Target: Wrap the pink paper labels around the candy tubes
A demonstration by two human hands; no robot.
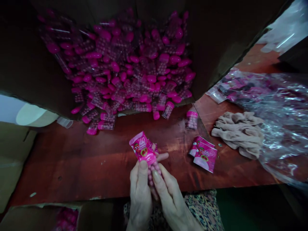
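Both hands meet at the front edge of the reddish table, around one clear container of pink balls [154, 171]. A pink printed label [142, 148] covers its upper end. My left hand [141, 189] is closed, its thumb pressed on the label's lower edge. My right hand [169, 195] grips the container from the right, thumb on the clear side. Some fingers are hidden behind it. To the right lie flat pink labels [205, 155], overlapping. Behind them a pink-capped jar [192, 120] stands upright.
A large cardboard box [216, 41] lies open behind, spilling many pink-capped containers [120, 80]. On the right are a crumpled beige cloth [240, 131] and a clear plastic bag [284, 128]. Another box [31, 218] with pink items sits at the lower left.
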